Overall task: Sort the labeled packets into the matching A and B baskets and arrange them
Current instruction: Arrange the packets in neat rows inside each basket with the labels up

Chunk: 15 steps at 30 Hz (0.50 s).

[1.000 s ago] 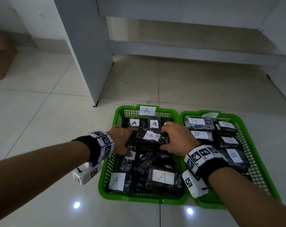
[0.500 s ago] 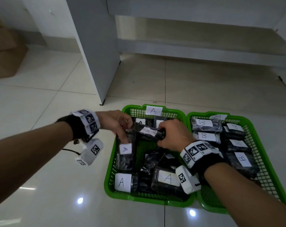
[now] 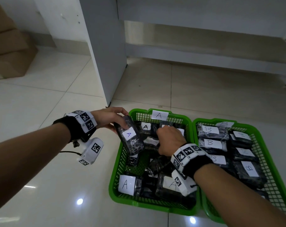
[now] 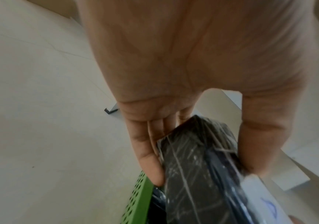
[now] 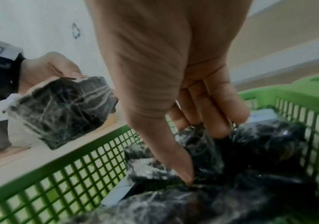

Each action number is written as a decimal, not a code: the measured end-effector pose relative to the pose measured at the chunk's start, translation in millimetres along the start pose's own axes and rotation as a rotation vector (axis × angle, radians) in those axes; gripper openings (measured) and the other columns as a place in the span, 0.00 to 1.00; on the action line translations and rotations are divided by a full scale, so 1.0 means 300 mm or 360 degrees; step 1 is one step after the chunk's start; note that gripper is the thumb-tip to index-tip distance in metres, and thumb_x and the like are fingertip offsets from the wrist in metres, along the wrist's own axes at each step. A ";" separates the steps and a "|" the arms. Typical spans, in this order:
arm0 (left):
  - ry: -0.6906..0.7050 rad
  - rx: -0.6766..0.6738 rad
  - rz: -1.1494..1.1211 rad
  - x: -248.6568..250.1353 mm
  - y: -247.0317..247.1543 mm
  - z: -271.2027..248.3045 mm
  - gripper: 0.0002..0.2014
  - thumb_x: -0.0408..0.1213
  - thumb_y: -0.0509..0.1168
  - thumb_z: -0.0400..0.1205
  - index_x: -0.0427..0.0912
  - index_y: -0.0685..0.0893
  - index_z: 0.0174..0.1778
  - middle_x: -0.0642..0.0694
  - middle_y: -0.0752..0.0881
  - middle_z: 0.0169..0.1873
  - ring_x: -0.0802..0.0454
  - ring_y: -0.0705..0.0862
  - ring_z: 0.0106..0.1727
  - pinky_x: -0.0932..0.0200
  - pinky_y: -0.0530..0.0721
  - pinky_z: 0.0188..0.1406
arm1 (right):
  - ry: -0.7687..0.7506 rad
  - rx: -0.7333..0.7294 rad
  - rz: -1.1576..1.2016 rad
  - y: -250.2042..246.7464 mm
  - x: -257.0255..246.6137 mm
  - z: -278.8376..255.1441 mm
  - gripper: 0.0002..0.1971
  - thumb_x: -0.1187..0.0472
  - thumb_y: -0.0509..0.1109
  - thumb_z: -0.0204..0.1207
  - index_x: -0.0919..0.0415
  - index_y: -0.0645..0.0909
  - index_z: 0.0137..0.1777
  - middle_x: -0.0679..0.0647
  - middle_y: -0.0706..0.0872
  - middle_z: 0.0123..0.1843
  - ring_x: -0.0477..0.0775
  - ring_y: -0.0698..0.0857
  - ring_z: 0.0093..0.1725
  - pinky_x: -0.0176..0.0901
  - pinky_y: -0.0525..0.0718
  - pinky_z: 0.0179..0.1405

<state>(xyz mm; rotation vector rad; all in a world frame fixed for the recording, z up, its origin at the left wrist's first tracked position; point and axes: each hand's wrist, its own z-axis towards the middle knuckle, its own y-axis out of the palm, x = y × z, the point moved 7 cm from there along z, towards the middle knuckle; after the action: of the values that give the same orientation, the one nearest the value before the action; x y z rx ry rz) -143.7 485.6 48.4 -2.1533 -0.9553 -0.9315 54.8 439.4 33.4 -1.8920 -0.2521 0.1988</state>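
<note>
Two green baskets stand side by side on the floor: basket A [image 3: 152, 206] on the left and basket B [image 3: 269, 161] on the right, each with black wrapped packets bearing white labels. My left hand [image 3: 122, 123] grips one black packet labelled A [image 3: 130, 141], tilted over the far left rim of basket A. In the left wrist view the thumb and fingers [image 4: 149, 163] clamp this packet [image 4: 198, 159]. My right hand [image 3: 167, 136] reaches into the far part of basket A. There its thumb and fingers [image 5: 221, 121] pinch another black packet [image 5: 198, 145].
A white cabinet panel [image 3: 104, 54] stands just beyond the baskets' far left. Brown cardboard boxes [image 3: 9, 51] sit at the far left. A low shelf recess [image 3: 204, 38] runs along the back. Glossy tiled floor [image 3: 49, 112] lies to the left.
My left hand has lifted the A packet up and leftward, from inside the basket to over its far left rim. My right hand stays among the far packets.
</note>
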 end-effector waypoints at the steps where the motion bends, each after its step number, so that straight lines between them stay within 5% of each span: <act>1: 0.0012 0.0012 0.0020 0.004 0.008 0.005 0.37 0.40 0.80 0.51 0.40 0.83 0.59 0.35 0.90 0.53 0.41 0.89 0.53 0.55 0.88 0.42 | 0.0020 -0.0007 -0.0042 0.007 0.017 -0.004 0.13 0.64 0.76 0.71 0.64 0.84 0.55 0.62 0.85 0.56 0.65 0.87 0.58 0.52 0.84 0.52; 5: 0.0025 -0.0063 0.0204 0.034 0.072 0.035 0.39 0.44 0.81 0.51 0.41 0.84 0.62 0.37 0.90 0.54 0.40 0.90 0.55 0.53 0.90 0.46 | 0.0061 -0.0053 -0.0141 0.025 0.056 -0.019 0.13 0.66 0.75 0.76 0.62 0.84 0.59 0.60 0.86 0.61 0.63 0.86 0.62 0.51 0.82 0.56; 9: 0.0044 -0.0106 0.0330 0.063 0.128 0.068 0.27 0.35 0.81 0.68 0.44 0.82 0.63 0.38 0.89 0.56 0.41 0.90 0.54 0.54 0.90 0.46 | 0.0006 0.0000 -0.0070 0.014 0.061 -0.023 0.22 0.46 0.83 0.69 0.60 0.83 0.53 0.57 0.86 0.55 0.61 0.86 0.55 0.47 0.76 0.46; 12: 0.0047 -0.0074 0.0357 0.066 0.144 0.084 0.24 0.33 0.80 0.72 0.43 0.82 0.63 0.39 0.89 0.55 0.41 0.90 0.52 0.53 0.90 0.46 | -0.0046 0.0058 -0.0051 0.033 0.052 -0.025 0.12 0.56 0.78 0.75 0.62 0.84 0.52 0.61 0.86 0.57 0.64 0.87 0.55 0.46 0.74 0.44; 15: 0.0067 -0.0030 0.0213 0.073 0.143 0.094 0.23 0.34 0.81 0.71 0.42 0.83 0.61 0.38 0.90 0.54 0.42 0.91 0.51 0.50 0.91 0.49 | -0.0035 0.0034 0.0060 0.051 0.056 -0.029 0.16 0.55 0.80 0.72 0.63 0.84 0.53 0.62 0.88 0.55 0.64 0.88 0.55 0.46 0.75 0.43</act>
<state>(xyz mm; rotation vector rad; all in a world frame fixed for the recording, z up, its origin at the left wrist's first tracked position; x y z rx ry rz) -88.9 490.4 39.3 -2.1753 -0.7744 -0.9202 74.6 431.2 21.5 -1.8755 -0.2287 0.2470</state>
